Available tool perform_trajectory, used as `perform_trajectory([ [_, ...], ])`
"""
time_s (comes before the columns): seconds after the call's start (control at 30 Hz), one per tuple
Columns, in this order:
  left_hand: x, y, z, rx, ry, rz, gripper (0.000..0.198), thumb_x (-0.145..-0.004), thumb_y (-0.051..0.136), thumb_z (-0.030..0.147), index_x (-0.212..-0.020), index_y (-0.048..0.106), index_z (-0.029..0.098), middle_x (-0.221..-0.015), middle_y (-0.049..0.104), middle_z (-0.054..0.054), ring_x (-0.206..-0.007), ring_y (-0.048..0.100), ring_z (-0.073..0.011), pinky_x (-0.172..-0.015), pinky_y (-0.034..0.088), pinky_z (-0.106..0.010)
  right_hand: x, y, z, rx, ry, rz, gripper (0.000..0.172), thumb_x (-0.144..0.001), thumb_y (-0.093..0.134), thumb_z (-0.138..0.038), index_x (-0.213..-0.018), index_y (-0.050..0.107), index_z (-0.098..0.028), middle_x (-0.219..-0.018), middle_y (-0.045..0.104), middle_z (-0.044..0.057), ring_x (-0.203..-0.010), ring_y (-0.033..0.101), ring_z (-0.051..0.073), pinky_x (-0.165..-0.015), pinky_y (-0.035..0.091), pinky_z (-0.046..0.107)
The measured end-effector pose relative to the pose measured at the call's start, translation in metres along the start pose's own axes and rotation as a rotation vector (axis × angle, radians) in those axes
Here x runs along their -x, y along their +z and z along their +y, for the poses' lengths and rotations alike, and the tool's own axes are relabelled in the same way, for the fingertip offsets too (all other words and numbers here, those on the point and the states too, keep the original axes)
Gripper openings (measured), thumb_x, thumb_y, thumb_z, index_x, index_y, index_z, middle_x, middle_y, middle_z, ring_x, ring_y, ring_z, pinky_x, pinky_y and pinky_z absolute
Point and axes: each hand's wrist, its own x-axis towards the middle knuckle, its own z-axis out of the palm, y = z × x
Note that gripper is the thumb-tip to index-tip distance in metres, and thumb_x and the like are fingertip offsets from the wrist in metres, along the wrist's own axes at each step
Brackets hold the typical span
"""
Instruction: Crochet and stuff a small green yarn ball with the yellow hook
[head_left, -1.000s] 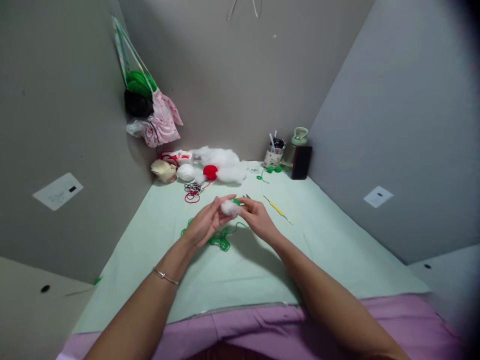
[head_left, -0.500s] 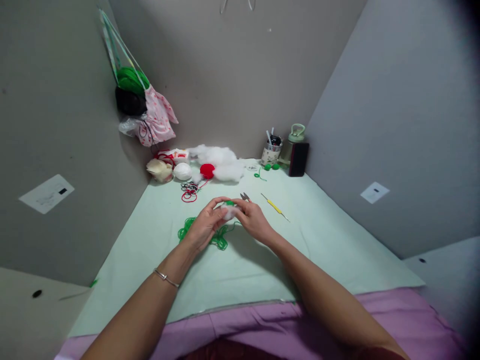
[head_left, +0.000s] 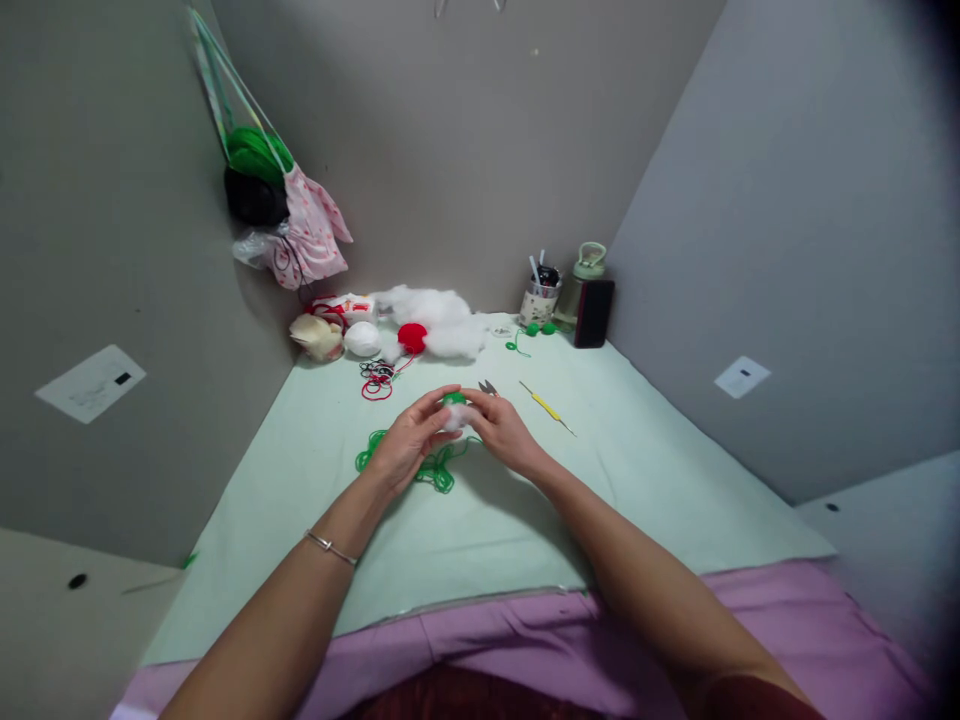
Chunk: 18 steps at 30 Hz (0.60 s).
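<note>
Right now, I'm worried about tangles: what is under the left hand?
Loose green yarn lies on the pale cloth, showing on both sides of the left hand; what lies directly beneath is covered.

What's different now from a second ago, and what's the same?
The green piece has shifted left, above the white fluff, which now shows less. The right hand sits slightly farther left, baring more of the scissors. Neither it nor the left hand has let go. The yellow hook and green yarn stayed put.
</note>
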Motion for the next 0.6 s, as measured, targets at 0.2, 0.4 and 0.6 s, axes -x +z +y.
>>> perform_trajectory([
  [0.2, -0.004, -0.001, -0.006, -0.08, 0.095, 0.111, 0.045, -0.068, 0.093, 0.032, -0.108, 0.076, 0.019, -0.084, 0.069, 0.001, -0.072, 0.063, -0.0112, -0.069, 0.057, -0.023, 0.001, -0.001, -0.004, -0.01, -0.001, -0.068, 0.032, -0.097, 0.053, -0.04, -0.107, 0.076, -0.02, -0.087, 0.073, 0.004, -0.082, 0.061, 0.021, -0.083, 0.047, 0.032],
  [0.4, -0.006, -0.001, -0.014, -0.18, 0.209, 0.228, 0.036, -0.068, 0.088, 0.028, -0.098, 0.07, 0.019, -0.075, 0.062, 0.004, -0.063, 0.057, -0.0107, -0.055, 0.048, -0.02, 0.001, 0.002, -0.001, 0.017, 0.043, -0.063, 0.026, -0.094, 0.058, -0.04, -0.102, 0.07, -0.019, -0.064, 0.05, -0.005, -0.062, 0.042, 0.015, -0.063, 0.033, 0.028],
  [0.6, -0.009, -0.005, -0.022, -0.246, 0.278, 0.267, 0.033, -0.075, 0.084, 0.038, -0.097, 0.067, 0.02, -0.069, 0.053, 0.006, -0.057, 0.052, -0.0111, -0.049, 0.046, -0.021, 0.001, 0.009, -0.001, 0.031, 0.083, -0.061, 0.02, -0.088, 0.06, -0.034, -0.073, 0.061, -0.021, -0.061, 0.048, -0.005, -0.063, 0.039, 0.013, -0.062, 0.028, 0.028],
])
